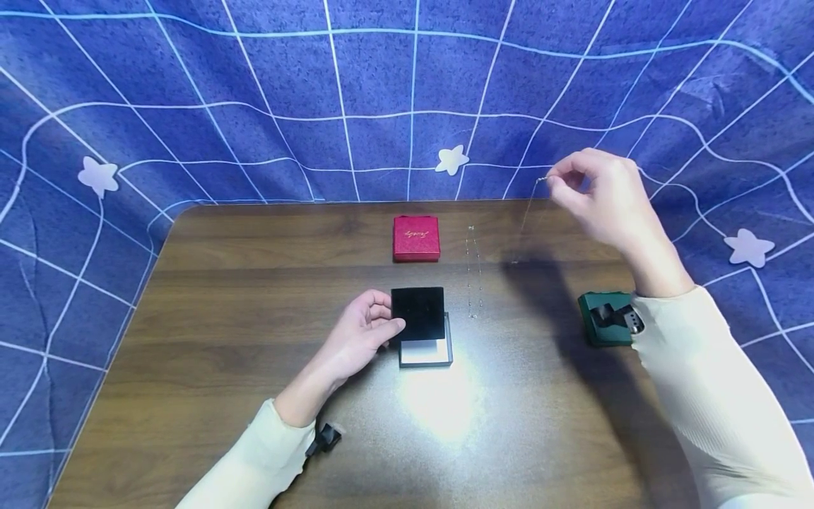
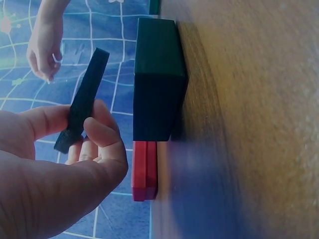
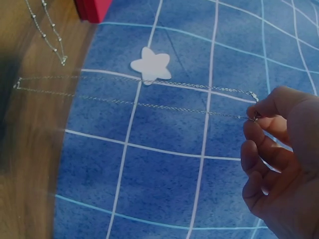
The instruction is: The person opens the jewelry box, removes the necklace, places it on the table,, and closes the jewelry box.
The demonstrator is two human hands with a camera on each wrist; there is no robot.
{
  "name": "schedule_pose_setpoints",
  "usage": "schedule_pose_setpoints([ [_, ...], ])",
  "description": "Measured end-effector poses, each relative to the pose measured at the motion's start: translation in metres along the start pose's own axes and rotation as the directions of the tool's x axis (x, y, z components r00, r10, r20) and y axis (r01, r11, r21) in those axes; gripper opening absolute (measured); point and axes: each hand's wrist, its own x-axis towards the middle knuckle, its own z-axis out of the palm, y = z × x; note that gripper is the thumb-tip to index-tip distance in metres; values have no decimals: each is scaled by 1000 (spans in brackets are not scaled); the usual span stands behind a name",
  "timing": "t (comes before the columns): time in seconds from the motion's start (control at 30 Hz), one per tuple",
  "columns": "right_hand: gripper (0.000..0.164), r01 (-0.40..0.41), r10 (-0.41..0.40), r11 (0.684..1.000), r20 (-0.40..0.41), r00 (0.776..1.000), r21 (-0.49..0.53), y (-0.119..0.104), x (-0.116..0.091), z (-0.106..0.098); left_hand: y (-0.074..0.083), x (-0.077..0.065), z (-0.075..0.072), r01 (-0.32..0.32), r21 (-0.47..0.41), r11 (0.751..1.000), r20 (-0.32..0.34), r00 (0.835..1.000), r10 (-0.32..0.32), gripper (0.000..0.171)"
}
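Note:
My left hand pinches a thin black square pad between thumb and fingers. It is held above a small dark box whose pale inside shows below the pad. In the left wrist view the pad appears edge-on, tilted, apart from the dark box. Raised at the back right, my right hand pinches a fine silver necklace near its clasp between thumb and index finger. The chain hangs in a long narrow loop. Another necklace, beaded, lies stretched out on the table.
A closed red box with gold lettering stands behind the dark box. Partly covered by the right sleeve is a green box on the right. A blue gridded cloth with star shapes hangs behind the wooden table.

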Motion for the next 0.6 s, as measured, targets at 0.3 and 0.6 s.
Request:
schedule_pose_setpoints([
  [0.3, 13, 14, -14, 1000, -9, 1000, 8, 10, 19, 10, -3, -1, 0, -6, 4, 1000, 1, 1000, 6, 26],
  [0.6, 15, 53, -53, 999, -70, 996, 4, 21, 42, 22, -5, -2, 0, -2, -3, 1000, 6, 1000, 2, 28],
])
